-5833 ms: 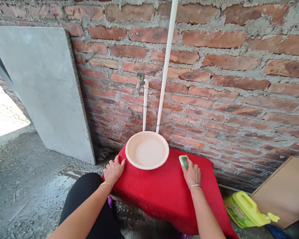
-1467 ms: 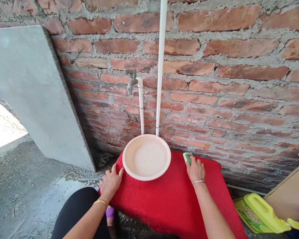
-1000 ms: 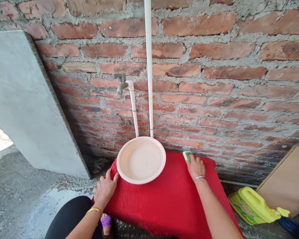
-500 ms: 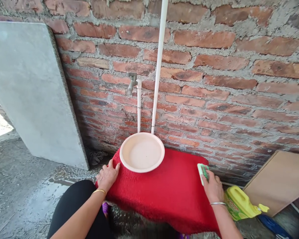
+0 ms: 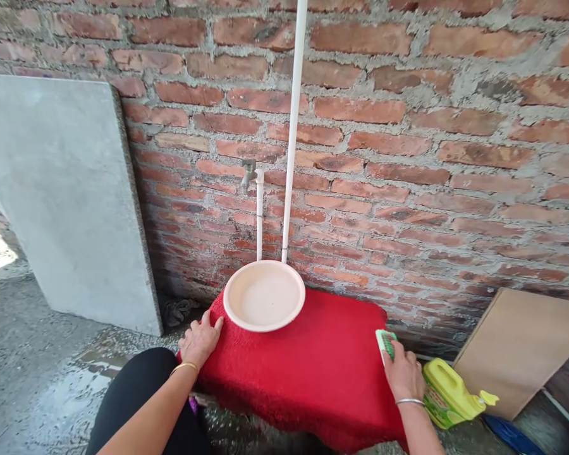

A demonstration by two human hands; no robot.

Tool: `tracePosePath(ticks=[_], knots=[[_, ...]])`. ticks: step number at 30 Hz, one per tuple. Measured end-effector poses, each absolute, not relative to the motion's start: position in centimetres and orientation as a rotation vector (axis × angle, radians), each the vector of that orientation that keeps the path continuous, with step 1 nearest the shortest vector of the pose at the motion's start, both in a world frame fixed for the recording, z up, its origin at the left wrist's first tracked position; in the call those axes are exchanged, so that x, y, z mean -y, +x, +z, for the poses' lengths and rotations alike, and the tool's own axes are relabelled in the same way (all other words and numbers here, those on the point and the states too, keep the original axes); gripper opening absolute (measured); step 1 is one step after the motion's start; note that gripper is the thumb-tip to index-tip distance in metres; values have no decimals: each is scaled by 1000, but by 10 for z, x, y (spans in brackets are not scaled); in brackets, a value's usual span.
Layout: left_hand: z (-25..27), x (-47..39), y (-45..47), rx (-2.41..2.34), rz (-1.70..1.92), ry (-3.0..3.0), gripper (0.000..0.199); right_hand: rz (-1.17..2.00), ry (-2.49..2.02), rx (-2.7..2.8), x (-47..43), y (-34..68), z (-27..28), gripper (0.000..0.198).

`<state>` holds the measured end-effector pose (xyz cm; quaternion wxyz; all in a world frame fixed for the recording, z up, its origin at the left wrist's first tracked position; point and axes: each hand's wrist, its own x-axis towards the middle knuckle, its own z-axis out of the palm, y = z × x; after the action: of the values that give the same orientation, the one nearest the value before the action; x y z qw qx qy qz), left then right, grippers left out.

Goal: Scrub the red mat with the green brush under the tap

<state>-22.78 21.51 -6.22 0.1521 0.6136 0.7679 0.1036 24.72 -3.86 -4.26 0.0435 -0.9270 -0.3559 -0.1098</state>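
Take the middle of the cloth [image 5: 294,366] as the hub of a clock, with twelve towards the wall [image 5: 365,221]. The right hand [image 5: 405,373] is at three o'clock, its fingers closed around the brush [image 5: 387,344], whose green side shows towards the camera. The main change is there: a second ago the brush lay nearer one o'clock, in from the cloth's far right corner, and now it is out at the right edge, between two and three, with the wrist beyond the cloth. Whether it presses on the pile or hangs just off it, I cannot tell. For the work, this seems to put the brush on the border of the cloth, and farther from the basin [image 5: 264,327], which keeps its spot at eleven. The left hand [image 5: 201,341] has hardly moved: it rests on the cloth's edge between nine and ten, fingers loosely spread, thumb just beside the basin, holding nothing that shows; it looks like a steadying hand. The tap [image 5: 248,174] is on the wall beyond the basin, near half past eleven. Outside the cloth, a little past three, the yellow bottle [image 5: 448,395] is near the right hand.
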Motion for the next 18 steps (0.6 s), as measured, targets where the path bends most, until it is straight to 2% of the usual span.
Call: tracePosePath(ticks=[3, 12, 15, 18], knots=[[-60, -215, -227, -2208, 282, 1757, 74, -330, -2812, 1006, 44, 255, -43, 47], [-54, -212, -226, -2208, 248, 1750, 74, -332, -2479, 1624, 5, 172, -57, 36], [-56, -213, -226, -2206, 257, 1753, 74, -381, -2595, 1550, 12, 192, -52, 36], [-56, -213, -226, -2203, 261, 1762, 74, -398, -2803, 1238, 32, 234, -45, 42]])
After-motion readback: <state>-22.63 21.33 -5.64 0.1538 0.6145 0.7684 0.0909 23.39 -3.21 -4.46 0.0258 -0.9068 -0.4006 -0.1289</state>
